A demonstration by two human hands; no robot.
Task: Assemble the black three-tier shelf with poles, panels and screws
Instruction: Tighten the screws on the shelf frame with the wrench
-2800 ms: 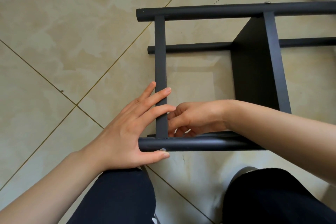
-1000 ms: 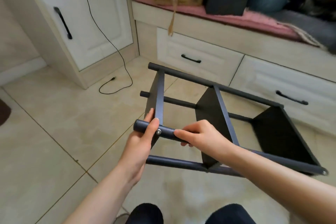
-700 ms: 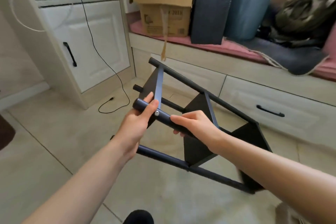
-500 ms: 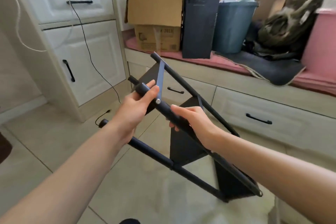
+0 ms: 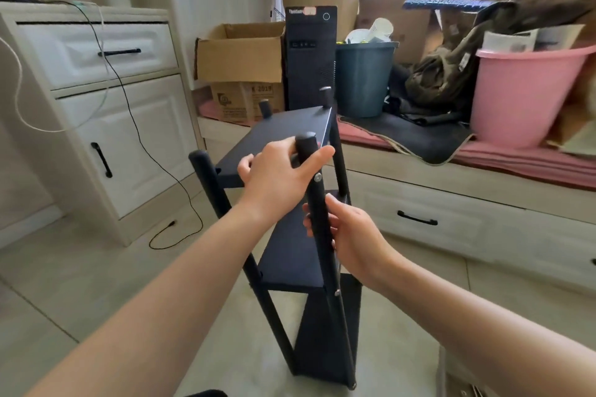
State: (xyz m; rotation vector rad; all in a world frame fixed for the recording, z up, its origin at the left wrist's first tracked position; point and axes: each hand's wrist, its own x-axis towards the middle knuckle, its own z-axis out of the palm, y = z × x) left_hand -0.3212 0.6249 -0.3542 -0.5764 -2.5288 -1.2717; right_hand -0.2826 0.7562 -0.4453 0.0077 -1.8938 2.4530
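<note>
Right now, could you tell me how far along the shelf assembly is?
Nearly done: the shelf stands upright, three panels fixed between four poles, a screw visible. The left hand and right hand grip the near pole. Left: probably just setting it down.

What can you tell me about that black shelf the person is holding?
The black shelf stands about upright on the tiled floor, leaning slightly. It has four round matte poles and three flat dark panels, with small silver screws showing on the near pole. The left hand grips that near pole by its top; the right hand holds it lower down. All three tiers look fitted.
</note>
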